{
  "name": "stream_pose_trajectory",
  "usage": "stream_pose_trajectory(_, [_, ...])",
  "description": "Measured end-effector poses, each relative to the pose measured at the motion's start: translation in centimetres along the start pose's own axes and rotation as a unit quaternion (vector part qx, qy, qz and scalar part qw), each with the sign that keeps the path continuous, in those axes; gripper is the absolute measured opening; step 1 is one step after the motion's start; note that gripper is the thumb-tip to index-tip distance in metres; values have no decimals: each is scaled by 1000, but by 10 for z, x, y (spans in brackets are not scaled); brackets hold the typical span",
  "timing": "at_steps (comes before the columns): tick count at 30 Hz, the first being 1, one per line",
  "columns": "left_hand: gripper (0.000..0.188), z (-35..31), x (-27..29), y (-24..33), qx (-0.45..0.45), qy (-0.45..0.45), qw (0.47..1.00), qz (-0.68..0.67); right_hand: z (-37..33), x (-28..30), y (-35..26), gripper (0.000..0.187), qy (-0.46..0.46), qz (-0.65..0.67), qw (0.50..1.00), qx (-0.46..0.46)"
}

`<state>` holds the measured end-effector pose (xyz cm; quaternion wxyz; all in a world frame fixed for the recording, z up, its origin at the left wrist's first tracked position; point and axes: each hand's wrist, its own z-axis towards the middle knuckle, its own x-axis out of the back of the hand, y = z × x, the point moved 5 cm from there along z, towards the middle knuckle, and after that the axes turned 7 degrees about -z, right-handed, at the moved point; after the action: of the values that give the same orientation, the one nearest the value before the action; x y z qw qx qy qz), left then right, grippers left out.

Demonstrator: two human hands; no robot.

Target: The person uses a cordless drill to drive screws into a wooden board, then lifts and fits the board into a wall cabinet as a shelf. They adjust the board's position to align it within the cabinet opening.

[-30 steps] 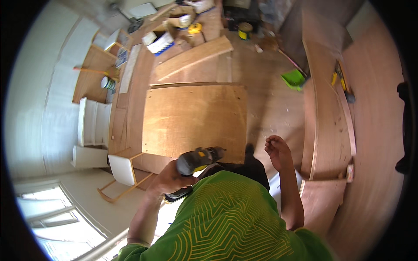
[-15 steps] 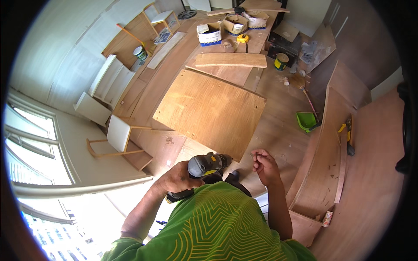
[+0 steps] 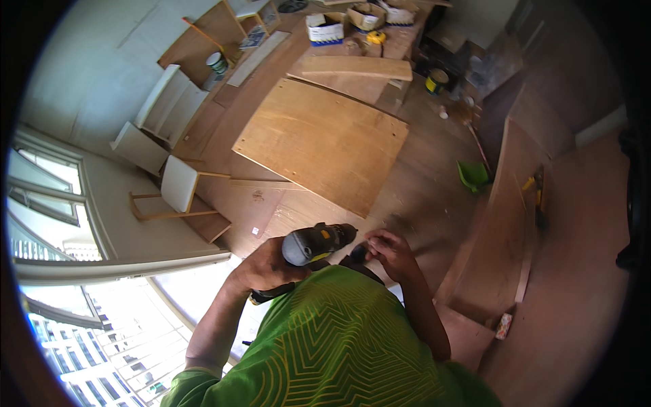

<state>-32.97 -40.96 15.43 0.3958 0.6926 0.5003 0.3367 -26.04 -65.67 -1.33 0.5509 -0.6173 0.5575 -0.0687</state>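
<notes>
My left hand (image 3: 266,268) is wrapped round the grip of a grey and black cordless drill (image 3: 308,245) with yellow accents. The drill lies on its side in front of my green shirt, its chuck pointing right. Close to the chuck's tip is my right hand (image 3: 393,255), its thumb and fingers pinched together. Whatever sits in that pinch is too small to make out. Beyond both hands, a rectangular plywood panel (image 3: 322,146) lies flat, with small dark holes near its corners.
A wooden board (image 3: 357,67) lies past the panel, near open cartons (image 3: 325,30) and a yellow tape measure (image 3: 376,38). To the left stands a white-seated chair (image 3: 179,184). A green dustpan (image 3: 472,176) and a long wooden piece (image 3: 488,224) are on the right.
My right hand has moved left, nearer to the drill's chuck. The drill has shifted slightly left and up in the picture, still in my left hand. The view has tilted, raising the panel.
</notes>
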Motion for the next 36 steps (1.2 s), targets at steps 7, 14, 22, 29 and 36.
stream_pose_trajectory(7, [57, -8, 10, -13, 22, -46, 997, 49, -1, -21, 44, 21, 40, 41, 997, -55])
stream_pose_trajectory(14, [57, -28, 43, -27, 27, -95, 992, 77, 8, -63, 90, 16, 6, 166, 986, -6])
stream_pose_trajectory(22, [57, -50, 85, -41, -25, -73, 994, 75, 15, -100, 111, 15, 23, 239, 967, 83])
stream_pose_trajectory(29, [67, -57, 117, -60, -47, -101, 989, 102, 21, -126, 120, 16, 13, 237, 964, 121])
stream_pose_trajectory(36, [61, -47, 139, -67, 49, -157, 985, 45, 40, -140, 116, 20, 49, 278, 947, 150])
